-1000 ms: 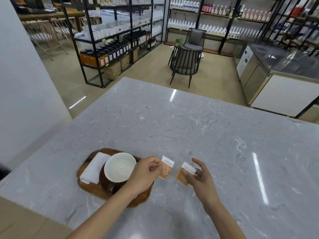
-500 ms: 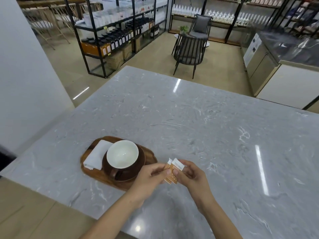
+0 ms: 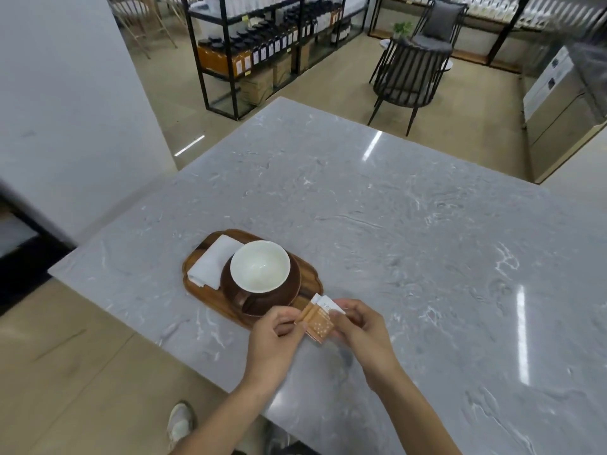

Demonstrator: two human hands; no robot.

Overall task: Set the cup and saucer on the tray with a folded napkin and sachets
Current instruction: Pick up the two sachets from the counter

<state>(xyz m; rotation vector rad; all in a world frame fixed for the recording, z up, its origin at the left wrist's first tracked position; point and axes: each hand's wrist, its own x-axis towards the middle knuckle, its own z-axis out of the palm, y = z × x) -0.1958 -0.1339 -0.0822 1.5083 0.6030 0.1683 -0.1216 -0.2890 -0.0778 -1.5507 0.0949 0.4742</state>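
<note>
Sachets [image 3: 318, 321]: two orange packets, stacked, pinched between your left hand [image 3: 276, 339] and right hand [image 3: 363, 333], just off the wooden tray's [image 3: 197, 284] near right corner. On the tray: white cup [image 3: 260, 267] on brown saucer [image 3: 289, 293], folded napkin [image 3: 213, 264] touching its left. All on the grey marble table [image 3: 410, 231].

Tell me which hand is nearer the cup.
Left. The left hand sits just below the cup, beside the saucer's near edge. The right hand is farther off to the right, sharing its grip on the sachets.
</note>
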